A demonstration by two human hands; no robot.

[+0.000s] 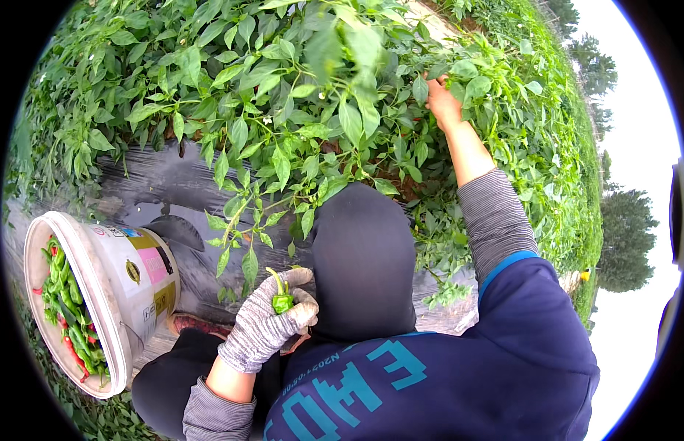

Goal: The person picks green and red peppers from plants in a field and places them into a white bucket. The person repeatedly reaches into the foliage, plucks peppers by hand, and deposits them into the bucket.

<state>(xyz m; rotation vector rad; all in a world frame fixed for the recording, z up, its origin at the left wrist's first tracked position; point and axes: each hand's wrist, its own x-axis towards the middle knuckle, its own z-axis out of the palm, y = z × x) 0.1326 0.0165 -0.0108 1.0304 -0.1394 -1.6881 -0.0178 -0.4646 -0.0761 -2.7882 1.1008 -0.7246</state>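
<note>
My left hand, in a grey knitted glove, is beside my knee with its fingers curled around a green pepper. The pepper's pale stem sticks up between thumb and fingers. My right hand is bare and reaches far out among the pepper plants. Leaves cover its fingertips, so what they touch is hidden. A white plastic bucket holding green and red peppers leans over to my left, its mouth turned away from the plants.
Black plastic mulch film covers the ground between the plants and the bucket. My bent knee rises close to the foliage. A leafy branch hangs over the film. Trees stand beyond the field at right.
</note>
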